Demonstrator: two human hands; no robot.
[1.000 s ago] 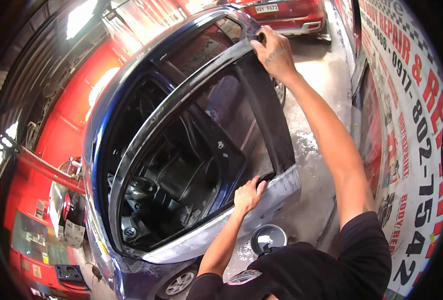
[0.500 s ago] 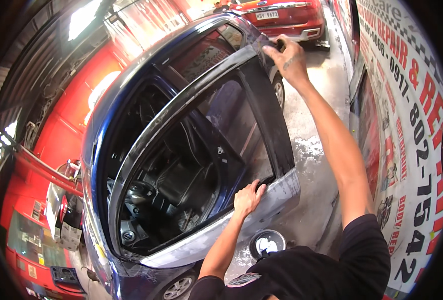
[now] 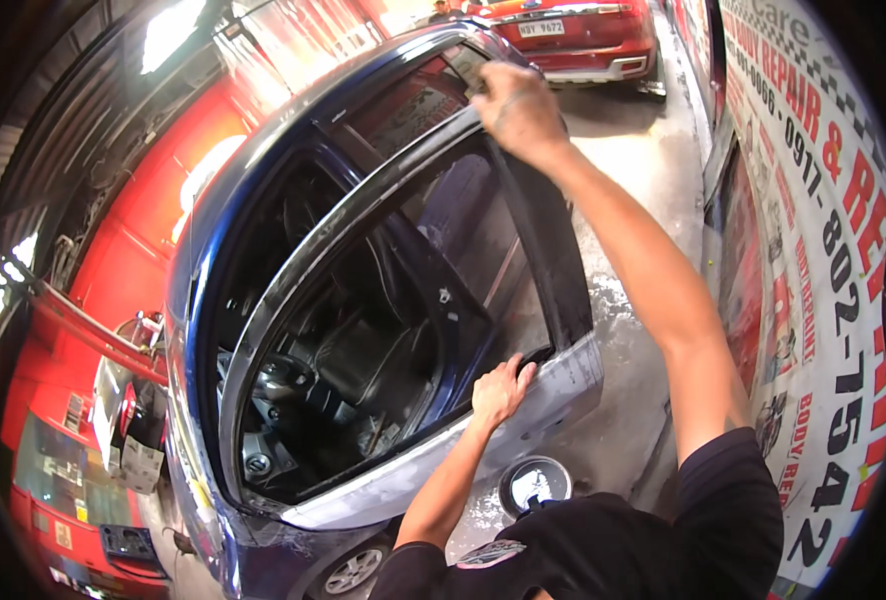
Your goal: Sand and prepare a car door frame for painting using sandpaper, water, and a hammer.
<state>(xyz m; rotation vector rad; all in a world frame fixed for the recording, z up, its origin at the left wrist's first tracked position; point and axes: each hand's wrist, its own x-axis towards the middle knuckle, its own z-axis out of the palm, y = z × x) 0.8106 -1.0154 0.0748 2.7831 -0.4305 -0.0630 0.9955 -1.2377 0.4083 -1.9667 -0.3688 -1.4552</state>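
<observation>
An open car door [image 3: 548, 400] stands in front of me, its lower panel patchy grey and its window frame dull black with scuffed, whitish areas. My left hand [image 3: 500, 390] grips the window sill near the rear end of the door. Up at the top rear corner of the frame is my right hand [image 3: 523, 115], its fingers closed and bent over the edge. What it holds is hidden by the fingers and cannot be made out. Behind the door, the dark blue car [image 3: 198, 240] shows its black seats [image 3: 373, 355] through the window opening.
A round black-rimmed basin [image 3: 535, 484] with whitish contents sits on the floor below the door. A red vehicle [image 3: 578, 40] is parked beyond. A printed banner [image 3: 813, 250] lines the right wall. Another red vehicle [image 3: 63, 470] is at the lower left.
My right hand has moved leftward and slightly down along the top of the door frame. A dark item between its fingers is now hidden. My left hand remains on the sill.
</observation>
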